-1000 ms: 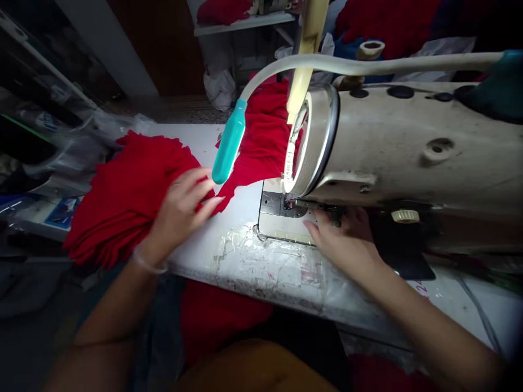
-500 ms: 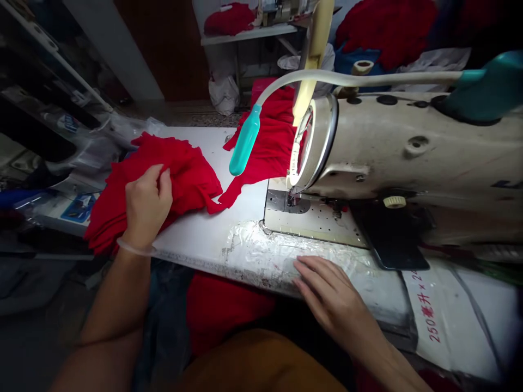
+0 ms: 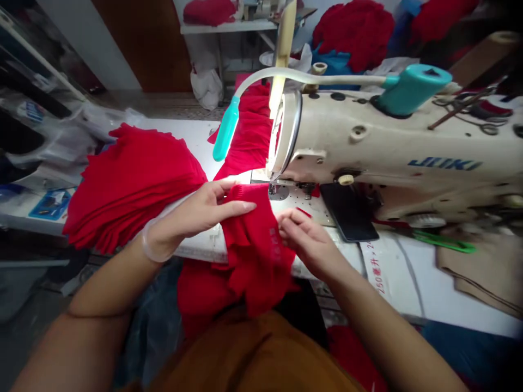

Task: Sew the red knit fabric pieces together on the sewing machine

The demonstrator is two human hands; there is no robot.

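Observation:
A piece of red fabric (image 3: 257,234) hangs over the table's front edge, just before the needle area of a white sewing machine (image 3: 347,130). My left hand (image 3: 204,209) grips its upper left part, thumb on top and the other fingers partly hidden behind. At the fabric's right edge, my right hand (image 3: 304,234) pinches it between thumb and curled fingers. To the left of my left hand lies a stack of red fabric pieces (image 3: 134,185). More gathered red cloth (image 3: 249,130) lies behind the needle.
A teal gooseneck lamp (image 3: 226,129) arches over the table's left part. A dark phone (image 3: 349,211) lies under the machine arm. Green snips (image 3: 445,241) and brown cloth (image 3: 482,272) are at the right. Red cloth heaps (image 3: 353,32) stand in the background.
My left hand has moved right from the stack, bringing a red piece before the needle. My right hand has risen from the table edge and taken its right side. The view has shifted right.

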